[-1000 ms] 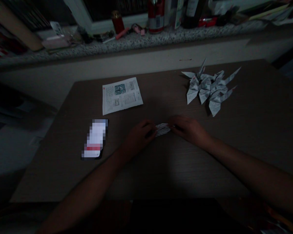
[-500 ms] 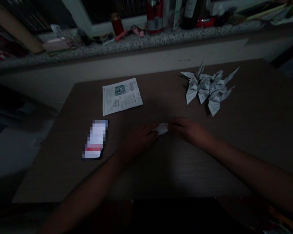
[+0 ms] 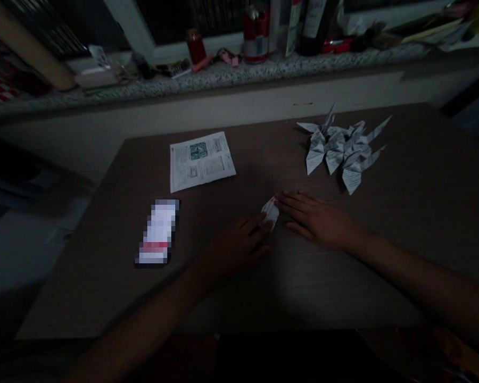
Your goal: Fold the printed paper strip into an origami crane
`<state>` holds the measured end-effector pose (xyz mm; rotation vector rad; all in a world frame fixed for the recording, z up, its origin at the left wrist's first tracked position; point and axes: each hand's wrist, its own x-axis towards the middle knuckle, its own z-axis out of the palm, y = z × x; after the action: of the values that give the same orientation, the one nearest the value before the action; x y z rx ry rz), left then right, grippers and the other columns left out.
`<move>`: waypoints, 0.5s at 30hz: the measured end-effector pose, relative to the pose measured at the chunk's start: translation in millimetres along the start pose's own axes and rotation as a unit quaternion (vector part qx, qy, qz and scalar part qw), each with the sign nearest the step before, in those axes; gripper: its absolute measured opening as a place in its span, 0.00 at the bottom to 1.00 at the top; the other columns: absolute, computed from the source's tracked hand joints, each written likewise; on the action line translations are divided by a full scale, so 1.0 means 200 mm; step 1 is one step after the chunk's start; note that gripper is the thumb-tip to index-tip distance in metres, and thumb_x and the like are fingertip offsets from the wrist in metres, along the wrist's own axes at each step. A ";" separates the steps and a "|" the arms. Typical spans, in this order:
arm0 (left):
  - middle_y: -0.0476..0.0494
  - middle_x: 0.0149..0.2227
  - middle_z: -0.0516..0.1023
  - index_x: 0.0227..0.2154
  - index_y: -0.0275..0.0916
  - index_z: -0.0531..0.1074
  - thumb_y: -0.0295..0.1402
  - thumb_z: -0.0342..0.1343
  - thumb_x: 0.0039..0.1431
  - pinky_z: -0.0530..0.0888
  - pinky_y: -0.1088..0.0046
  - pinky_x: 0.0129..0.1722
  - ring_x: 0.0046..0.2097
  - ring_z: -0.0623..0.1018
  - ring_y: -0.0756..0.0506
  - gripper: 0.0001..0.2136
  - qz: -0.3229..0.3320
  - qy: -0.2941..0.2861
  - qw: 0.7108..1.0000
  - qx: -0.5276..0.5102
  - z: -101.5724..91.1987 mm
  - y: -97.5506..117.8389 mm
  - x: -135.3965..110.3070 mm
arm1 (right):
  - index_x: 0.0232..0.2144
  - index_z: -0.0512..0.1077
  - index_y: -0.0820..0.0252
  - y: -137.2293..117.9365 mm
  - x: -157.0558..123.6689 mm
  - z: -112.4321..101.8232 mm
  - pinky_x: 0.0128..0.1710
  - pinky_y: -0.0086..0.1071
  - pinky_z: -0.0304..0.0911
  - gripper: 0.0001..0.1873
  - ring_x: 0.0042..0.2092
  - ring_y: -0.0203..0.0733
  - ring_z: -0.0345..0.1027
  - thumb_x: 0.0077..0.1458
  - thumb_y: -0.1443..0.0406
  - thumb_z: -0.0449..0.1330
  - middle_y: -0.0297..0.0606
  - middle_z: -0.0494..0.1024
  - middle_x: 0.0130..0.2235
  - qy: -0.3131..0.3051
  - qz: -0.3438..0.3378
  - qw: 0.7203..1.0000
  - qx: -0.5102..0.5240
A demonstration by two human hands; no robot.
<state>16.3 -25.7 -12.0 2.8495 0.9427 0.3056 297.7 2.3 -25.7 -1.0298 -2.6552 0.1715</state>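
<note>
A small folded piece of printed paper [image 3: 270, 214] lies on the table between my hands, its top narrowing to a point. My left hand [image 3: 235, 242] rests with spread fingers, the fingertips on the paper's left and lower edges. From the other side, my right hand [image 3: 319, 218] lies flat with fingers stretched out, their tips touching the paper's upper right edge. Several paper cranes [image 3: 335, 151] folded from printed sheets stand close together at the back right. A flat printed sheet [image 3: 203, 165] lies behind my left hand.
On the brown table [image 3: 115, 292], a phone [image 3: 157, 231] with a lit, blurred screen lies at the left. Behind the table, a speckled stone sill [image 3: 223, 74] carries a red can [image 3: 256, 34], a small jar [image 3: 195, 47], a dark bottle [image 3: 313, 26] and other clutter.
The folded paper has turned from lying sideways to more upright. Both hands have loosened from their closer hold on it, fingers now spread or flat; the left has shifted slightly right and toward me.
</note>
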 end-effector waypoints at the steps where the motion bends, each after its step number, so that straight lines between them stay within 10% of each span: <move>1: 0.29 0.65 0.69 0.64 0.34 0.66 0.42 0.54 0.72 0.76 0.54 0.58 0.61 0.75 0.34 0.24 -0.001 -0.001 1.000 -0.004 0.00 0.01 0.00 | 0.73 0.54 0.57 -0.01 0.00 0.00 0.71 0.56 0.53 0.32 0.73 0.54 0.53 0.72 0.59 0.53 0.48 0.61 0.72 0.002 -0.007 1.000 0.010; 15: 0.27 0.66 0.68 0.65 0.35 0.64 0.43 0.57 0.70 0.75 0.51 0.57 0.61 0.74 0.33 0.27 -0.022 -0.022 1.000 0.002 0.00 0.08 0.00 | 0.76 0.37 0.48 0.01 0.02 0.05 0.73 0.57 0.45 0.36 0.74 0.47 0.47 0.74 0.58 0.49 0.41 0.53 0.75 -0.043 -0.050 0.996 0.065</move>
<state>25.7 -37.3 -9.6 2.8220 0.9952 0.2355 293.0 7.2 -35.0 -0.8642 -2.7235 0.3680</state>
